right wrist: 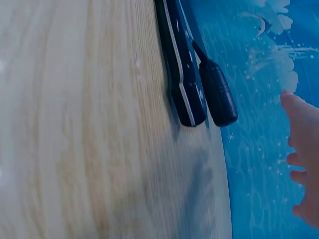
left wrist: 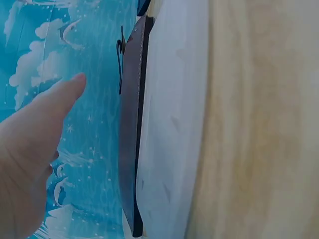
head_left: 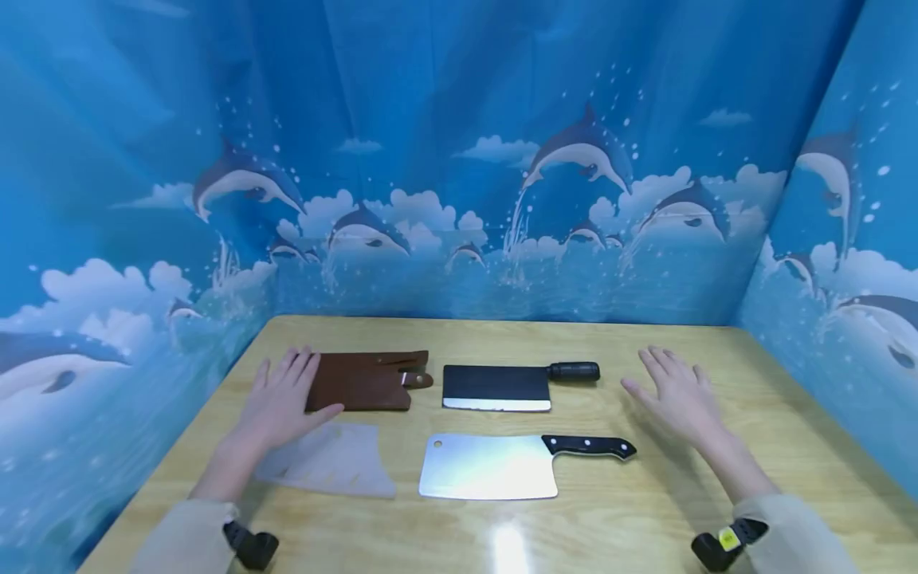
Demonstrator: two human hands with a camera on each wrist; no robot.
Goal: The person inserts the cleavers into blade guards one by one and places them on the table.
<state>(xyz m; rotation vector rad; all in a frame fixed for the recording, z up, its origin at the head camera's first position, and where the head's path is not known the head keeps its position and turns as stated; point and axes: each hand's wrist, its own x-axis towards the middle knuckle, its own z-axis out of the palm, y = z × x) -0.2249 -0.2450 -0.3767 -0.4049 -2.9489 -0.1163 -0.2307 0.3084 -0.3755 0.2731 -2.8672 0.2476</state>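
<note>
In the head view my left hand [head_left: 282,402] is spread with straight fingers at the left end of a brown leather sheath [head_left: 358,383], overlapping its edge; the sheath has a snap strap. Below it lies a translucent white blade cover [head_left: 333,458]. My right hand [head_left: 676,396], fingers extended and holding nothing, hovers right of two cleavers. The farther cleaver [head_left: 495,387] has a dark blade with a bright edge and a black round handle. The nearer cleaver [head_left: 488,466] has a shiny blade and a riveted black handle [right wrist: 183,74]. Both handles point right.
A light wooden table [head_left: 595,522] carries everything. Blue curtains [head_left: 445,119] printed with dolphins and clouds stand behind it and along both sides. A black wrist strap with a camera [head_left: 251,546] sits at the left sleeve, another camera [head_left: 717,550] at the right.
</note>
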